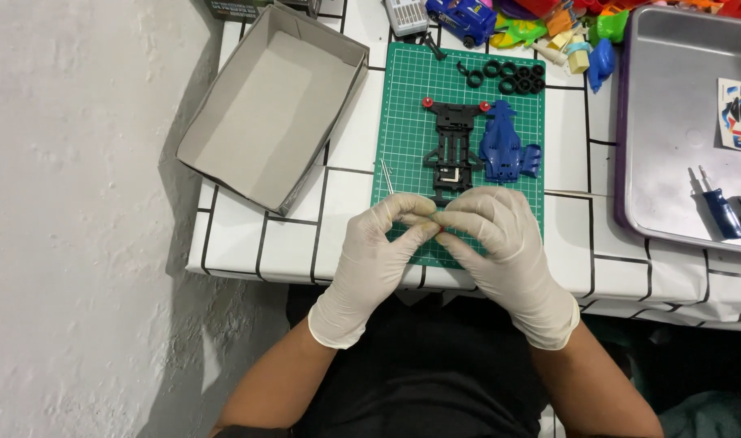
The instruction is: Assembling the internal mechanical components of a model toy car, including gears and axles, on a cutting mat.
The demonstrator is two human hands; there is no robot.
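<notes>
Fingers (pixel 419 217) of both our gloved hands meet at their tips over the near edge of the green mat (pixel 403 97). Our left hand (pixel 378 251) and right hand (pixel 500 243) press thumb and forefinger together on a tiny red part (pixel 441 232), which shows only as a speck between the fingertips; we cannot tell its shape. Just beyond the fingers, on the mat, lies a black chassis (pixel 451 146) with a red roller at each far corner, its near end almost touching our knuckles. Beside it, to the right, lies a blue body shell (pixel 504 146), touching or nearly touching the chassis. Farther from the fingers, at the mat's far right corner, a cluster of black tyres (pixel 516 77) sits together. A thin metal rod (pixel 386 174) lies at the mat's left edge, just beyond our left fingers. Well to the left and beyond, an open grey cardboard box (pixel 265 105) rests on the white tiled counter (pixel 240 235). Well to the right, a metal tray (pixel 670 122) holds a sticker sheet (pixel 739 113) and a blue-handled screwdriver (pixel 719 207). Beyond the mat, at the far edge, bright plastic pieces (pixel 565 32) lie in a heap beside a blue toy car (pixel 463 16).
</notes>
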